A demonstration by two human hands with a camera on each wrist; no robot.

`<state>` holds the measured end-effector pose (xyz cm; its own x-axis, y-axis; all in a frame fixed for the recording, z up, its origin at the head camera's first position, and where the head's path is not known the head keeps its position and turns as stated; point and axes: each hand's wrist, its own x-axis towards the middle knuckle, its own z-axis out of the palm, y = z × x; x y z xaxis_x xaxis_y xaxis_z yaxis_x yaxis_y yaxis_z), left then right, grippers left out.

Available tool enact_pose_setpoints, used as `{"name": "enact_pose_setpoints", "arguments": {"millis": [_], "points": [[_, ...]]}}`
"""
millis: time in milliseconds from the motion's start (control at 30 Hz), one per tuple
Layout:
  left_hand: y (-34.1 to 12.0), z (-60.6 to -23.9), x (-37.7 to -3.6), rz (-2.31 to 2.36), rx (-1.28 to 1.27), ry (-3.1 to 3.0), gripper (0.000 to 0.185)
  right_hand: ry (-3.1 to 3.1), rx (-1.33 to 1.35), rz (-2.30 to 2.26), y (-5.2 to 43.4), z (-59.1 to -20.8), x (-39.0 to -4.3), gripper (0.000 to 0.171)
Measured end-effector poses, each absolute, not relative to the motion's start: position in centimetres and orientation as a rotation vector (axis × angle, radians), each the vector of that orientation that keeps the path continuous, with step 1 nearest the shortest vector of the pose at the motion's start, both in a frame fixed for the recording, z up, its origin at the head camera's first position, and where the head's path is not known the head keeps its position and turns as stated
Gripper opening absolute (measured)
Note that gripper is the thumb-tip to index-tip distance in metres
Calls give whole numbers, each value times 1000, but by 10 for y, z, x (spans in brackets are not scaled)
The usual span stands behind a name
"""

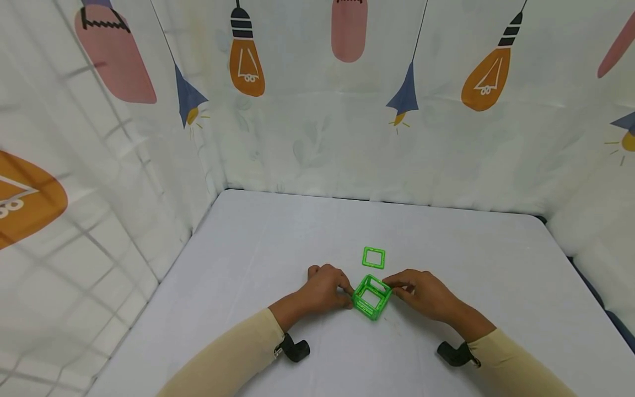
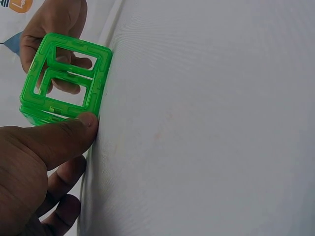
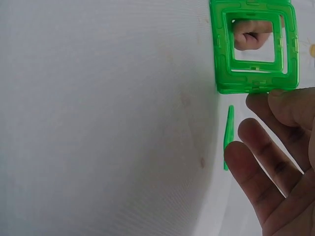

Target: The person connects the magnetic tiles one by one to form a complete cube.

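A cube of see-through green magnetic tiles (image 1: 381, 305) with square openings stands on the table between both hands. My left hand (image 1: 324, 289) pinches its left side, and in the left wrist view the thumb (image 2: 74, 135) presses at a lower corner of the cube (image 2: 78, 44). On the opposite side, my right hand (image 1: 426, 295) holds an edge between thumb and index finger. Its other fingers (image 3: 263, 152) spread away from the cube (image 3: 223, 49) in the right wrist view. Just beyond the cube lies a single green square tile (image 1: 365, 257), flat and apart from it.
A white cloth covers the table (image 1: 278, 231). White curtains (image 1: 317, 149) printed with lamps and bulbs rise behind its far edge and along the sides. Each wrist carries a small black camera, one at the left cuff (image 1: 296, 350) and one at the right (image 1: 453, 354).
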<state>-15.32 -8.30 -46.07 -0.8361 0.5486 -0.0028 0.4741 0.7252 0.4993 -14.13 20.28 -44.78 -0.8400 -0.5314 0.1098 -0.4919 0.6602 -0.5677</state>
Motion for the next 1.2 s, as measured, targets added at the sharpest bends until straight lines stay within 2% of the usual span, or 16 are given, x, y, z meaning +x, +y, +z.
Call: {"name": "enact_pose_setpoints", "arguments": {"millis": [267,567,1200], "points": [[-83,-461,-153,749,824,2778,17,2820,-882,-921,204,-448,-139,32],[-84,-461,-152,763,828,2771,17,2871,-725,-821,202,-450,-130,35],[-83,-461,-151,762,869,2773,16,2862,-539,-735,189,-448,-118,82]]}}
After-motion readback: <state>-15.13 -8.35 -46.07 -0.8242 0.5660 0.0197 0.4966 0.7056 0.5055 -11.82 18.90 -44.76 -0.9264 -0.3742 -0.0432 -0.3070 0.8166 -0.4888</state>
